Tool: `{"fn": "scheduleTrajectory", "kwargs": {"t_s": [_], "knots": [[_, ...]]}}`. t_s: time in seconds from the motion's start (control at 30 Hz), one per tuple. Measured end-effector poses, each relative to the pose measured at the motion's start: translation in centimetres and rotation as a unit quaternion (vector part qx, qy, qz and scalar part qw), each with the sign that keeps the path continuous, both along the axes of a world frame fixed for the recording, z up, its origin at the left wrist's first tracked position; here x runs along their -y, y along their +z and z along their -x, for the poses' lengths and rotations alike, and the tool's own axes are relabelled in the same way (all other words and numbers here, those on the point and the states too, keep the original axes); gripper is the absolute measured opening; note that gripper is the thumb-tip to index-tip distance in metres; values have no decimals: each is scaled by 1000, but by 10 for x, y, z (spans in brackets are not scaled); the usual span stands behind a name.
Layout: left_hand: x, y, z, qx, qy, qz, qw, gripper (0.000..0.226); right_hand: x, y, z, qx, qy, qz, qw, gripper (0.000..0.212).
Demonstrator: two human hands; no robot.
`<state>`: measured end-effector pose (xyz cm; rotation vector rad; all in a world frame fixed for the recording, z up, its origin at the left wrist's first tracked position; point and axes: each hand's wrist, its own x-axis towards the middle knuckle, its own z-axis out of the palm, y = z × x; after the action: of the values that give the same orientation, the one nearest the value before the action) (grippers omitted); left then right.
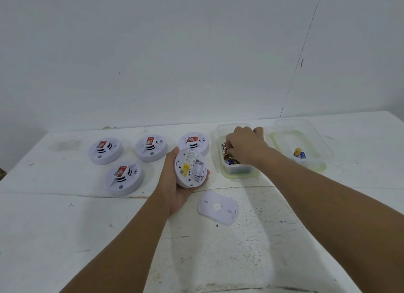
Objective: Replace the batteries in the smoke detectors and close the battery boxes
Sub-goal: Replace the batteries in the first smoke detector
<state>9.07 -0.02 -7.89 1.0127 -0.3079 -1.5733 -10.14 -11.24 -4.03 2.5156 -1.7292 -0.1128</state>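
My left hand (175, 183) holds a white smoke detector (190, 167) tilted up, back side toward me, with a yellow label and its battery bay uncovered. Its white cover plate (217, 207) lies flat on the table just right of that hand. My right hand (246, 145) reaches down into a clear plastic box (237, 172) of loose batteries, fingers curled among them; whether a battery is gripped is hidden. Several other detectors lie face up with red labels: far left (105, 150), front left (125, 178), middle (150, 147), and one (193, 142) behind the held one.
A second clear box (306, 139) at the right holds two batteries (299, 152), yellow and blue. A white wall stands right behind the white, scuffed table (65, 227).
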Motion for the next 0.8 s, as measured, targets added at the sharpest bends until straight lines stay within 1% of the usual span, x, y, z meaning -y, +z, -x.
{"fn": "scheduleTrajectory", "kwargs": {"t_s": [0.1,0.17,0.23,0.33,0.37,0.43,0.57,0.63,0.67,0.73,0.8], "knots": [[0,0,0,5,1,2,1000,53,-1,0,2,8,2,24,1000,12],[-1,1,1,9,0,3,1000,56,-5,4,4,30,9,50,998,10],[-2,2,1,8,1,5,1000,65,-13,12,4,96,19,77,992,15],[-3,2,0,0,4,14,1000,72,-37,24,-3,219,51,136,965,35],[-4,3,0,-1,4,19,1000,72,-47,26,-8,259,68,147,952,38],[-6,5,1,-1,-3,31,1000,71,-69,28,-19,341,103,140,924,37],[-11,7,1,15,-22,42,999,61,-114,19,-37,489,125,63,861,25],[-15,8,1,10,-27,46,999,59,-130,9,-41,548,103,0,830,20],[-18,9,0,5,-25,45,999,59,-135,2,-41,579,76,-35,811,18],[-26,10,0,-11,-25,48,998,62,-141,-11,-40,642,12,-98,760,16],[-35,7,-1,-26,-27,40,998,66,-144,-23,-38,688,-38,-135,712,16]]}}
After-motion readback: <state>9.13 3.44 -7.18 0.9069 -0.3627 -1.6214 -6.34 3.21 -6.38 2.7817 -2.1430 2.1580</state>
